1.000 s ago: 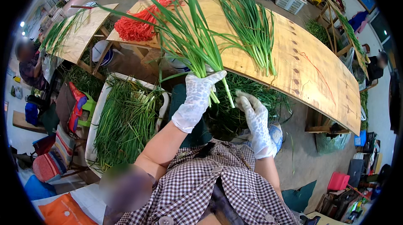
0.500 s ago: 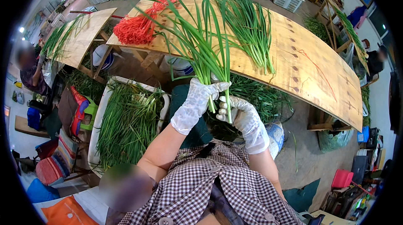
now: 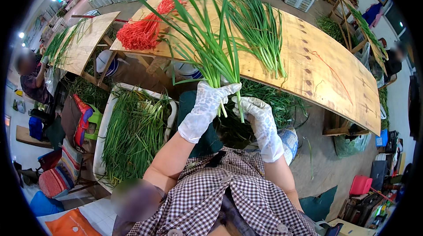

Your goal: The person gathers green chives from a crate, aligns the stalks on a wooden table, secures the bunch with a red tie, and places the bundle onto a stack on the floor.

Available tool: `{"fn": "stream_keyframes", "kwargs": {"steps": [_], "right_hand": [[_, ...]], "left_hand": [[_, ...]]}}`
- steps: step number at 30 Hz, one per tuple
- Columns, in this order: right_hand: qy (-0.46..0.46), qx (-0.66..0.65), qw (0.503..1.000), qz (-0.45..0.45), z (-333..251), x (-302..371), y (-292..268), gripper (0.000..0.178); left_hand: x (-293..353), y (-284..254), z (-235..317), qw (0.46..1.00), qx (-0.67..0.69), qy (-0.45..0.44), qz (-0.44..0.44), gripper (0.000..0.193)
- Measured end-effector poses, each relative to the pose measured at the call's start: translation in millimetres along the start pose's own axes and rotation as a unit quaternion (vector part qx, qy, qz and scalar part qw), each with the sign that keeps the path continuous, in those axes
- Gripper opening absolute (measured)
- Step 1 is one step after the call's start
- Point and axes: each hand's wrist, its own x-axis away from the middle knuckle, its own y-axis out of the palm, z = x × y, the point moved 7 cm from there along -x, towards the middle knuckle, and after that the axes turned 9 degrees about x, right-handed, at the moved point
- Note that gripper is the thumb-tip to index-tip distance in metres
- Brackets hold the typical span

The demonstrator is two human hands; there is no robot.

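Surface of pale wood point(image 3: 326, 73) runs across the far side of the work position, with its near edge just beyond the hands. White tub point(image 3: 98, 159) noted to the left of the body, filled with loose greens point(image 3: 134, 139). Held bunch point(image 3: 217, 59) of long green stalks sits in front of the body: its long axis points away, leaves fanning over the surface and leaning left, pale ends toward the body. Laid bunch point(image 3: 263, 37) rests on the surface to its right; red strands point(image 3: 141, 31) lie to its left. Left hand point(image 3: 209, 99), gloved, has its fingers closed around the held bunch above the pale ends. Right hand point(image 3: 257, 112), also gloved, is the nearer to the lower tip of the rightmost stalk point(image 3: 241, 111), which lies just left of its curled fingers; whether they pinch it cannot be determined.
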Motion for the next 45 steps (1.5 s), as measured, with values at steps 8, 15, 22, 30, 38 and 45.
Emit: {"fn": "stream_keyframes", "kwargs": {"steps": [8, 15, 22, 30, 38, 45], "right_hand": [[-0.049, 0.098, 0.994, 0.014, 3, 5, 15, 0.023], [0.120, 0.649, 0.751, 0.003, 31, 27, -23, 0.042], [-0.090, 0.316, 0.933, 0.149, -15, 0, 2, 0.029], [0.045, -0.039, 0.998, -0.003, 28, -5, 1, 0.022], [0.076, 0.000, 0.994, -0.080, 37, 0, -7, 0.022], [-0.230, 0.444, 0.853, 0.149, -27, 19, -5, 0.045]], "left_hand": [[-6, -11, 2, 0.999, -0.035, 0.027, 0.027, 0.030], [-19, -22, 17, 0.993, -0.081, 0.060, 0.064, 0.027], [-11, -4, -3, 0.994, -0.087, 0.030, 0.063, 0.033], [-9, -12, -26, 0.997, 0.043, -0.052, 0.027, 0.034], [-6, -8, -5, 0.999, 0.037, 0.002, 0.023, 0.030], [-7, -10, 0, 0.998, -0.015, 0.010, 0.057, 0.032]]}}
